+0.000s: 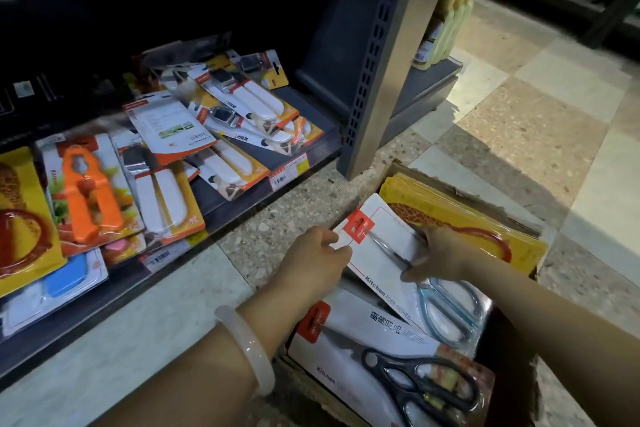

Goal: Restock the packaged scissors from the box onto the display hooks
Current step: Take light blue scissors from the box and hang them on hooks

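Lying tilted over the open brown cardboard box (519,218) at lower right of the frame, the white carded pack of blue-handled scissors (391,253) is held at both ends. The left hand (311,263) pinches its red-tabbed top corner with curled fingers, and the right hand (436,253) grips the card's middle, thumb across the blades. A pale translucent bangle (247,350) circles the left wrist. Below it in the box lies a second white pack with black-handled scissors (408,374); behind, a stack of yellow cards (450,208) stands on edge. At left, a low dark shelf (242,198) carries white-handled peelers (242,104) and an orange plastic tool pack (90,194), above speckled terrazzo floor (519,107).
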